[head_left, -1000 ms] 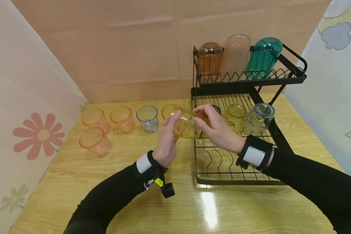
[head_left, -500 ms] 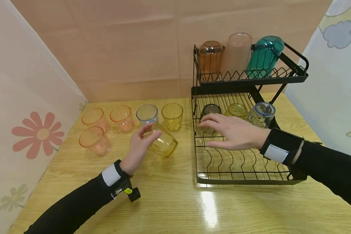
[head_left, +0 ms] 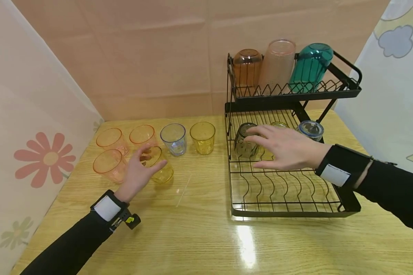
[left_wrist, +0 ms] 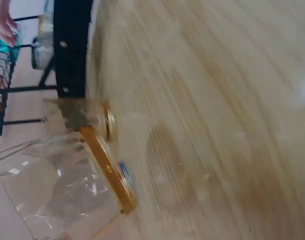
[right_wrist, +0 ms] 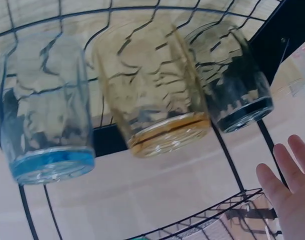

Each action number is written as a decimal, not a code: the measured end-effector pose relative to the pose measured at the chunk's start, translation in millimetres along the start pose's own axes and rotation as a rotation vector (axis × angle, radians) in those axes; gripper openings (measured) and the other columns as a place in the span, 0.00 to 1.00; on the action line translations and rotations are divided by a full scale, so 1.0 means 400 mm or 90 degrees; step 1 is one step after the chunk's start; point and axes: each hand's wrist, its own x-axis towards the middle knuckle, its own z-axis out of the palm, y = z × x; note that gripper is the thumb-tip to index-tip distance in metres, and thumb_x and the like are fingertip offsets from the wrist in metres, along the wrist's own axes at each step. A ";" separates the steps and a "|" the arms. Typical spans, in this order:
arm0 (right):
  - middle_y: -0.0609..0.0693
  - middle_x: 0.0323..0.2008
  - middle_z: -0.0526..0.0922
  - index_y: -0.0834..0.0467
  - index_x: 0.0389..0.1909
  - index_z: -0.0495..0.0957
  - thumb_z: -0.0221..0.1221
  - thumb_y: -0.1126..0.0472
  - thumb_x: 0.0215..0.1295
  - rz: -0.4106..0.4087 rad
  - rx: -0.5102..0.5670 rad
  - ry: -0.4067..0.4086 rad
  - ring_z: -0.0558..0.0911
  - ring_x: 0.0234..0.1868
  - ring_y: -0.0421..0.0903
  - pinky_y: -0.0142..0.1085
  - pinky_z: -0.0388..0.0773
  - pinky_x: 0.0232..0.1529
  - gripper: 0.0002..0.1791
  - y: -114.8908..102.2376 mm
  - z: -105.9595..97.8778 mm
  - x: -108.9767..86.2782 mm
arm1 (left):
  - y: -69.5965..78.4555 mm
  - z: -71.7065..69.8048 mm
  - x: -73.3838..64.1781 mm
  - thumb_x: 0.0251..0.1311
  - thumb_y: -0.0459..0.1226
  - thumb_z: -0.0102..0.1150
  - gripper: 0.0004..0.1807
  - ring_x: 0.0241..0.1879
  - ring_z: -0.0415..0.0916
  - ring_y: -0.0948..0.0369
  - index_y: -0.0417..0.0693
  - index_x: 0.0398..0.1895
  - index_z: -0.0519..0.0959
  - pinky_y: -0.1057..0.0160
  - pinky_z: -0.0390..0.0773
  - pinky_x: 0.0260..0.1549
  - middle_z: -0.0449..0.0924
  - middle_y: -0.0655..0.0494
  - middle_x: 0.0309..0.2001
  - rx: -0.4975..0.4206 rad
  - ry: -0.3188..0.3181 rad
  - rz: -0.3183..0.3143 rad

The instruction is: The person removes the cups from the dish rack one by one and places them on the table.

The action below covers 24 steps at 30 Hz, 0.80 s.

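Observation:
My left hand [head_left: 137, 173] holds a yellow drinking glass [head_left: 164, 174] between thumb and fingers, low over the wooden table and slightly tilted. The left wrist view shows that glass [left_wrist: 57, 190] close up, its amber base by the wood. My right hand [head_left: 283, 147] hovers over the rack, fingers spread and holding nothing. Near its fingertips an upside-down dark grey glass [head_left: 245, 143] stands in the lower tier. A yellow glass [right_wrist: 152, 90] and a blue-based glass [right_wrist: 47, 110] stand beside it, partly hidden by the hand in the head view.
The two-tier black dish rack [head_left: 292, 213] stands at right. Its top tier bears a brown glass [head_left: 247, 70], a pink one [head_left: 278, 65] and a teal one [head_left: 311, 67]. Upright on the table are several pink glasses [head_left: 111, 166], a blue-rimmed glass [head_left: 174, 141] and another yellow glass [head_left: 203, 139].
My left hand has carried the yellow glass left from the rack, lowering and turning it towards upright. My right hand has let go of that glass and moved right over the rack, fingers spreading.

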 end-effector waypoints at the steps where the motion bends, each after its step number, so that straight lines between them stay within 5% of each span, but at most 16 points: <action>1: 0.52 0.63 0.60 0.50 0.63 0.61 0.44 0.28 0.56 0.004 -0.008 0.001 0.62 0.61 0.52 0.52 0.61 0.55 0.41 0.004 -0.001 -0.001 | -0.005 -0.003 0.002 0.43 0.57 0.64 0.44 0.50 0.64 0.52 0.46 0.62 0.62 0.51 0.66 0.45 0.65 0.48 0.54 0.024 0.006 0.010; 6: 0.55 0.65 0.57 0.51 0.65 0.60 0.43 0.26 0.55 0.029 -0.032 -0.008 0.60 0.62 0.55 0.53 0.58 0.57 0.43 0.026 -0.005 -0.004 | -0.026 -0.012 0.011 0.42 0.59 0.64 0.45 0.50 0.64 0.50 0.44 0.61 0.62 0.51 0.67 0.42 0.64 0.45 0.55 0.117 0.036 0.044; 24: 0.57 0.66 0.55 0.53 0.66 0.57 0.47 0.28 0.54 0.049 -0.057 0.024 0.57 0.63 0.58 0.55 0.57 0.57 0.45 0.059 -0.048 -0.008 | -0.077 -0.025 0.025 0.43 0.59 0.63 0.49 0.52 0.63 0.44 0.39 0.63 0.57 0.47 0.68 0.41 0.62 0.38 0.55 0.206 0.038 0.003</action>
